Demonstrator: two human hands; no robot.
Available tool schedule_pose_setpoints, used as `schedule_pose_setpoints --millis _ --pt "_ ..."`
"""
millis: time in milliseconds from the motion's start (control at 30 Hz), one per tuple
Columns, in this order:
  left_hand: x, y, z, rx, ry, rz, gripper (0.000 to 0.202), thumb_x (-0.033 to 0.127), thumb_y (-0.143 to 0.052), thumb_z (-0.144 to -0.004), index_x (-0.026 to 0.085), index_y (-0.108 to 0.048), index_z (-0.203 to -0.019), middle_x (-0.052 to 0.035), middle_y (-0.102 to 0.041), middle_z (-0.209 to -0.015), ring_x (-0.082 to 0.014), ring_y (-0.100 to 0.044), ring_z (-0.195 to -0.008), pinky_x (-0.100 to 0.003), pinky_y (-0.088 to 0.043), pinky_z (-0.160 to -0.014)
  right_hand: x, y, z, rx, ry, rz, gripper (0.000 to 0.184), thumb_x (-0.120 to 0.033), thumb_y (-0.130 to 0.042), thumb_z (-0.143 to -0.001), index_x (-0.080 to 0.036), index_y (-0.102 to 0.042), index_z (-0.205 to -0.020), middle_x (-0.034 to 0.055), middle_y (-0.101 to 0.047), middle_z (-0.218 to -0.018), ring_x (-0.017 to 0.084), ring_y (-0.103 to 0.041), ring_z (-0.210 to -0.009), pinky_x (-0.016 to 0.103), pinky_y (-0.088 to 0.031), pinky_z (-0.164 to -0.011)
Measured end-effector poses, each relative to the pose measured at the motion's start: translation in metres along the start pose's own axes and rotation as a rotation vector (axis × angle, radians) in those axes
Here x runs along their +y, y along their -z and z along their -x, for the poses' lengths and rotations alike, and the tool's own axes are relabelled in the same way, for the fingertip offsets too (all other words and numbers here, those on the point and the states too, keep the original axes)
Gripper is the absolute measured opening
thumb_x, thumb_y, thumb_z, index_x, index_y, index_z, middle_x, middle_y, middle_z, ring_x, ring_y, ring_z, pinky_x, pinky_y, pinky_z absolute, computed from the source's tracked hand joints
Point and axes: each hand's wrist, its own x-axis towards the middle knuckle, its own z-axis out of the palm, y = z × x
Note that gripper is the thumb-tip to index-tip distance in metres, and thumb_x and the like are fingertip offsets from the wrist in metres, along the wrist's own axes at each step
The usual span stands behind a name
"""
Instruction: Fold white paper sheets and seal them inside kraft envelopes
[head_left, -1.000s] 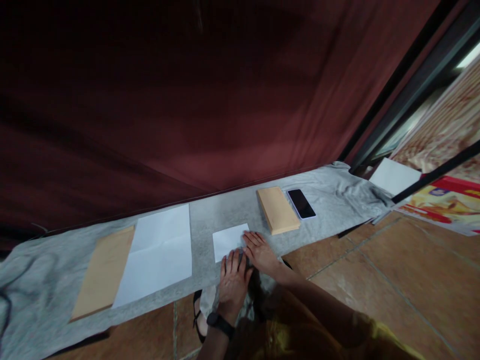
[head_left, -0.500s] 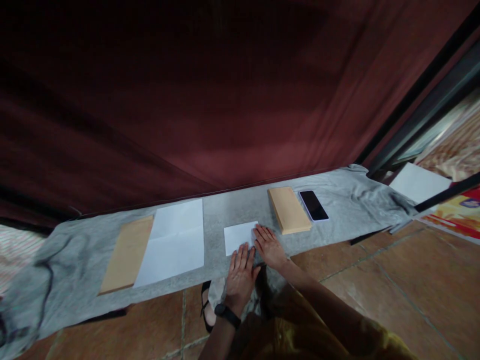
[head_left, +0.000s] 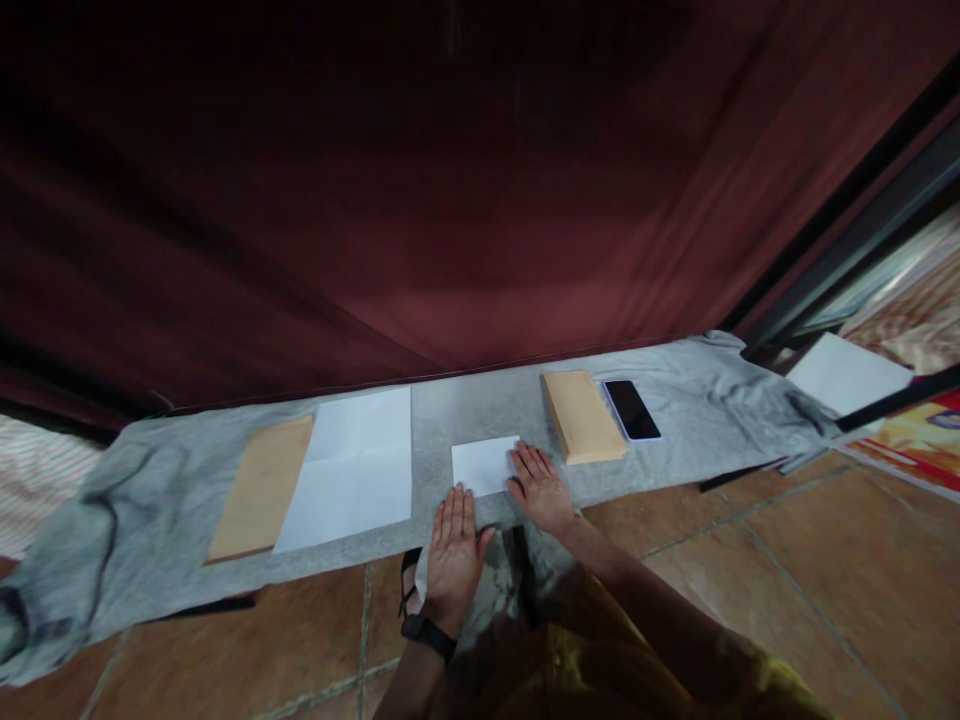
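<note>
Small paper (head_left: 480, 467) on counter (head_left: 435, 418).
Left hand (head_left: 454, 560) at near edge, right hand (head_left: 543, 490) at right; each grip flattened out, holding nothing.

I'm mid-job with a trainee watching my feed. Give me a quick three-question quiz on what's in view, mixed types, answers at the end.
1. Which hand lies at the right edge of the small white paper?
2. True or false: the dark wristband is on the right wrist.
3. Put these in order from left to right: phone, large white sheet, brown stack, flat brown piece.

Key:
1. The right hand.
2. False; the dark wristband is on the left wrist.
3. Flat brown piece, large white sheet, brown stack, phone.
</note>
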Motion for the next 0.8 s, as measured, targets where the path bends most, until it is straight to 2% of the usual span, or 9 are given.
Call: schedule_pose_setpoints --millis 167,300,433,800 --pt "0.007 0.006 -0.005 0.01 0.055 -0.002 0.065 0.042 -0.042 -0.101 0.005 -0.033 -0.155 -0.0209 -0.039 -0.16 -0.0316 -0.03 -0.152 -0.056 -0.031 -0.122 0.0 0.0 0.0 -0.008 -0.007 -0.009 0.056 -0.037 -0.048 -0.101 -0.007 -0.048 -0.149 0.0186 -0.047 -0.154 0.03 -0.043 -0.143 0.048 -0.031 -0.121" --pt "0.029 0.003 -0.017 -0.045 -0.031 0.05 0.059 0.037 -0.041 -0.101 0.01 -0.037 -0.154 -0.0154 -0.042 -0.159 -0.0278 -0.031 -0.152 -0.052 -0.035 -0.121 0.0 -0.001 0.0 -0.012 -0.009 -0.014 0.057 -0.037 -0.048 -0.101 -0.006 -0.048 -0.149 0.0194 -0.047 -0.154 0.03 -0.043 -0.144 0.048 -0.031 -0.12" --pt "0.039 -0.002 -0.023 -0.09 -0.07 0.077 0.058 0.038 -0.042 -0.101 0.009 -0.042 -0.151 -0.0159 -0.047 -0.156 -0.0278 -0.037 -0.149 -0.051 -0.039 -0.119 0.001 -0.001 -0.001 -0.013 -0.009 -0.013 0.057 -0.037 -0.049 -0.1 -0.006 -0.048 -0.148 0.0192 -0.046 -0.155 0.03 -0.042 -0.144 0.047 -0.032 -0.12" --pt "0.007 -0.003 -0.004 0.005 0.014 0.044 0.063 0.044 -0.039 -0.101 0.009 -0.037 -0.154 -0.0182 -0.042 -0.158 -0.0291 -0.038 -0.149 -0.05 -0.037 -0.119 0.002 0.0 0.0 -0.049 0.005 0.008 0.053 -0.028 -0.044 -0.101 -0.007 -0.047 -0.15 0.017 -0.043 -0.157 0.027 -0.039 -0.146 0.046 -0.029 -0.122"
